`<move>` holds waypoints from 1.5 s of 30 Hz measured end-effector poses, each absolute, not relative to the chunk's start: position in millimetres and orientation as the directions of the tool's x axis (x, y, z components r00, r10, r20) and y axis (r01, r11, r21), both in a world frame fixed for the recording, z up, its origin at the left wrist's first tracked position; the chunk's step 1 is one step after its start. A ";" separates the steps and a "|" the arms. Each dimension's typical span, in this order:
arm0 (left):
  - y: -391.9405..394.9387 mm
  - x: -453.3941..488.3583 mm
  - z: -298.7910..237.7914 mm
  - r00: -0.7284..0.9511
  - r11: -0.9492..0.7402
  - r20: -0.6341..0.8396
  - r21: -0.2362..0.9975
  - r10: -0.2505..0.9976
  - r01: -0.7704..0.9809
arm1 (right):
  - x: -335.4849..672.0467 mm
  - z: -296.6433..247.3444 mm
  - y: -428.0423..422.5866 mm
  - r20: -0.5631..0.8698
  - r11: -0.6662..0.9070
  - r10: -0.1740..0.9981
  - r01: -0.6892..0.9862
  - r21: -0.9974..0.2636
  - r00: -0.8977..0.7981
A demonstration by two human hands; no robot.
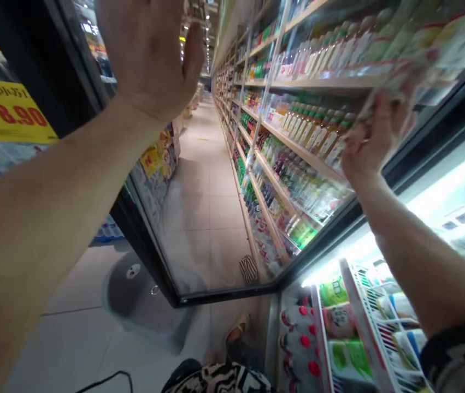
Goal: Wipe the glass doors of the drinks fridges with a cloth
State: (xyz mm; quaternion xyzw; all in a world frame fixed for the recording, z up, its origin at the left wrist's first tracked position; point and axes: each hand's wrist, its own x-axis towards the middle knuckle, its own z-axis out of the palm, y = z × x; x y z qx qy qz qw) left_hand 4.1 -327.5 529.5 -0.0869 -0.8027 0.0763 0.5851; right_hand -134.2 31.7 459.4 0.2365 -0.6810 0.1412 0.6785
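My left hand [150, 71] is raised at the top, near the door's black frame. Its thumb stands apart from the palm, and the fingertips are cut off by the picture's edge. An open glass door [191, 256] with a black frame [146, 256] spans the middle. My right hand [374, 136] is up at the glass on the right, closed on a pale, thin cloth [367, 112]. Motion blur and a reflection in the glass smear the cloth's outline. I cannot tell whether the left palm touches the door.
Below right is a lit cooler with red-capped bottles [304, 341] and white wire racks [374, 316]. Bottle-filled shelves [310, 147] show in the glass. A dark grey rounded object [146, 289] is on the tiled floor [72, 338], left of my foot [238, 330]. A yellow price sign [11, 112] hangs left.
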 end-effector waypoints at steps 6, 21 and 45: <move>-309.4 -1.2 485.7 -0.323 0.987 0.940 -0.143 0.112 -0.075 | -153.9 468.2 51.6 0.979 0.814 0.184 -0.573 -0.101 0.089; -306.3 -0.9 465.9 -0.067 0.984 0.984 -0.158 0.164 0.083 | -71.1 392.4 -90.3 0.974 0.787 -0.216 -0.578 0.216 0.070; -316.2 -4.1 466.1 -0.041 0.976 0.980 -0.191 0.196 0.101 | -80.2 367.8 -70.2 0.983 0.807 -0.175 -0.562 0.180 0.062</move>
